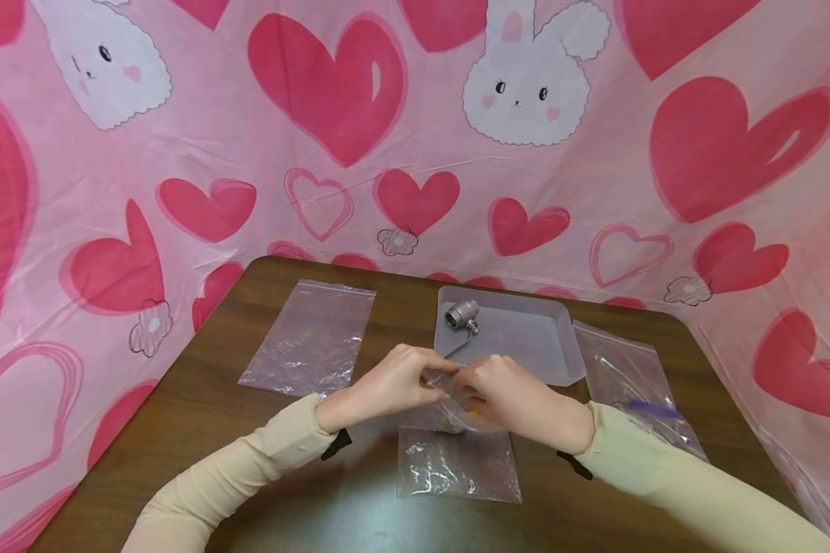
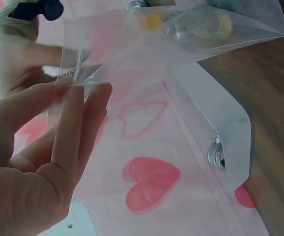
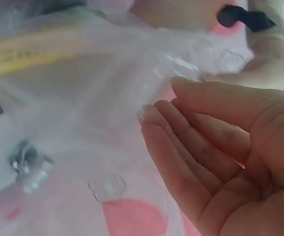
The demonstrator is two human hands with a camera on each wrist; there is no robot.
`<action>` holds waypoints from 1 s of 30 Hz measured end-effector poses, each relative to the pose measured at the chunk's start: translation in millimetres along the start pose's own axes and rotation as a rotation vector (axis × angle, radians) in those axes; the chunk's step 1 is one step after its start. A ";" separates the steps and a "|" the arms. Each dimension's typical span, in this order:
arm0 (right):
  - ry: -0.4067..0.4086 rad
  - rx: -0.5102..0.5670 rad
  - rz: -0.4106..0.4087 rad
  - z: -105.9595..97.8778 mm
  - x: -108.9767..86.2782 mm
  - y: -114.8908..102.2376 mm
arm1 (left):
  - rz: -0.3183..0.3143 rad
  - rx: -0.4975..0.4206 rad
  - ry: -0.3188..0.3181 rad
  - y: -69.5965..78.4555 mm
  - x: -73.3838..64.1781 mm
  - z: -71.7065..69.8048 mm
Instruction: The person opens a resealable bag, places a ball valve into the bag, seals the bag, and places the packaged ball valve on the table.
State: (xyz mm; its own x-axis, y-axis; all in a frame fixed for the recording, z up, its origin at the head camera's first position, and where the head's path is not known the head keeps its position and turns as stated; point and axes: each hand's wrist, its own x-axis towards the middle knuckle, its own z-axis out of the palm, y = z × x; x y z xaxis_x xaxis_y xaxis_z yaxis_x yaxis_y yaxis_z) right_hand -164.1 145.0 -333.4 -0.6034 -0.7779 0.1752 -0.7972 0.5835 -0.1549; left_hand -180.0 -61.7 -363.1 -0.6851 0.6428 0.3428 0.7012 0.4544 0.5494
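My left hand [image 1: 394,388] pinches the zip edge of a clear zip bag [image 2: 127,54] between thumb and fingers. Across from it, my right hand [image 1: 519,399] holds the same edge with thumb and fingertips. Inside the bag, the left wrist view shows a yellow piece [image 2: 153,20] and a brass-coloured ring-ended part [image 2: 223,27], both blurred by the plastic. Printed marks show on the yellow strip [image 3: 34,51] in the right wrist view. Below the hands, clear plastic [image 1: 456,468] lies flat on the table; whether it is a separate bag I cannot tell.
Behind the hands stands a shallow pale tray [image 1: 574,346] with a metal pipe fitting with a lever [image 1: 462,315] in it. A flat zip bag [image 1: 311,338] lies at the left. Another bag [image 1: 622,365] with a purple strip [image 1: 653,408] lies right of the tray.
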 end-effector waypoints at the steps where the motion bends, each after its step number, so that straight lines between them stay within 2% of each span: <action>1: 0.015 0.007 0.008 -3.5 -1.9 -0.1 | 0.000 0.002 -0.004 0.1 0.2 0.0; 10: 0.170 -0.044 0.043 -26.8 -22.6 3.4 | -0.026 -0.026 -0.031 1.2 2.0 -0.5; 15: 0.184 -0.036 0.091 -31.3 -38.2 8.6 | -0.024 -0.028 -0.027 1.6 2.8 -0.6; 21: 0.092 -0.018 0.150 -22.6 -60.8 16.3 | -0.032 -0.026 -0.027 0.7 2.3 -1.1; 24: 0.075 -0.007 0.160 -14.6 -68.2 20.7 | -0.042 -0.031 -0.031 0.8 2.1 -1.9; 27: 0.096 0.014 0.167 -7.9 -72.0 25.6 | -0.046 -0.032 -0.039 0.5 2.2 -2.6; 30: 0.186 0.021 0.128 -2.2 -74.5 31.3 | -0.041 -0.050 -0.058 -0.9 2.2 -3.5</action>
State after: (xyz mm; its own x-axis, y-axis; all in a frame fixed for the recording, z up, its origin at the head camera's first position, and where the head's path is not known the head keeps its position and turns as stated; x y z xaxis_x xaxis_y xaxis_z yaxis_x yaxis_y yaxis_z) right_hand -144.2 221.8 -349.2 -0.6943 -0.6400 0.3291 -0.7144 0.6683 -0.2076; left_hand -182.8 -62.9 -360.2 -0.6992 0.6597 0.2754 0.6613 0.4506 0.5996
